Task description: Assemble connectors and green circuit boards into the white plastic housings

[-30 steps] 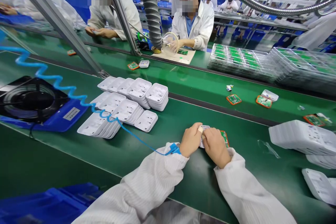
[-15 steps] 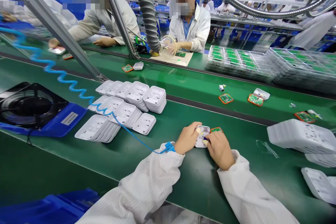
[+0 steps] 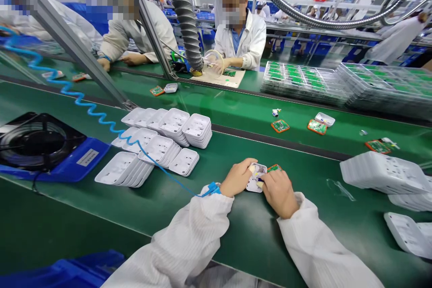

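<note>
On the green belt [image 3: 189, 216], both hands, left [image 3: 238, 178] and right [image 3: 278, 191], pinch a white housing [image 3: 255, 178].

Wearer's body, head view. Both arms in long white sleeves of a finely ribbed, faintly striped fabric, loose and creased along the forearm, cuffs gathered at the wrists. Left hand [image 3: 237, 179] bare; pale tape wrapped on a fingertip. Right hand [image 3: 278, 191] bare; pale tape on a fingertip as well. Left wrist carries a blue wrist strap [image 3: 213, 187] at the cuff edge. From it runs a blue coiled cord [image 3: 84, 104], thin and straight near the wrist, spiralled farther off.
</note>
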Tool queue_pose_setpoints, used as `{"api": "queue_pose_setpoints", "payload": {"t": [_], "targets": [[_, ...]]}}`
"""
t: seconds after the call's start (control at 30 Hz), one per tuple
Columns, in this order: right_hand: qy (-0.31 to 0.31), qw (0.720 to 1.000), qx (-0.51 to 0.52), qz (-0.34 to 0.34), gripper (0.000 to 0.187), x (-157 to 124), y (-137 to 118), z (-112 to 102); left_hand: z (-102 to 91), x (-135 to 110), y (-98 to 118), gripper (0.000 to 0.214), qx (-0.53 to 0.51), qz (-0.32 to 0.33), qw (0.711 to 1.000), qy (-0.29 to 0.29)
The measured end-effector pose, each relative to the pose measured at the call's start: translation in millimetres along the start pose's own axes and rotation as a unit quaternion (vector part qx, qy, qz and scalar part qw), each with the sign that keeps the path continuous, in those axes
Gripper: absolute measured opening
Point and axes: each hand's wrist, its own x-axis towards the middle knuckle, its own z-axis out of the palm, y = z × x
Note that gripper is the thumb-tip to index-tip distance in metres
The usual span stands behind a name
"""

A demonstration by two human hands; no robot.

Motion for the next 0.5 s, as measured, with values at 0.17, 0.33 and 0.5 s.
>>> {"api": "queue_pose_setpoints", "payload": {"t": [0.17,0.33,0.5], "targets": [[-0.012,0.997,0.003,0.073,0.016,6.3,-3.2,-5.0,-4.8,-1.9,2.2,0.034,0.005,0.017,1.000,-0.019],[-0.055,0.989,0.116,0.075,0.037,8.6,8.1,-13.4,-1.8,-4.9,5.2,0.036,-0.036,0.092,0.994,-0.049],[-0.114,0.976,0.179,0.043,0.023,10.4,9.8,-12.8,1.9,-4.5,7.8,0.034,-0.019,0.086,0.996,-0.030]]}}
